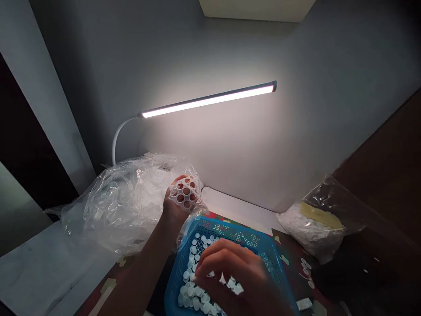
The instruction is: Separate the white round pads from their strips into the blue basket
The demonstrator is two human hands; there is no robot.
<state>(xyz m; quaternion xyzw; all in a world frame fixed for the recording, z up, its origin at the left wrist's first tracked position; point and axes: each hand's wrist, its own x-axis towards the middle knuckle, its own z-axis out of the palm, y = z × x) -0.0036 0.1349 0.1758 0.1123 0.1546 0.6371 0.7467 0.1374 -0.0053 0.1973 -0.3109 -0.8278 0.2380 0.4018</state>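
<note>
A white sheet with round holes lies across the palm of my left hand, whose fingers curl behind it, beside a big clear plastic bag. Below and to the right is a blue perforated basket holding many small white discs. My right hand hangs over the basket, fingers bent and thumb tip near the fingertips. Whether anything sits between those fingertips is too small to tell.
A lit bar lamp on a bent white neck spans the wall. At the right stands a clear bag of white pieces with a yellow piece inside. Some loose discs lie on the patterned cloth.
</note>
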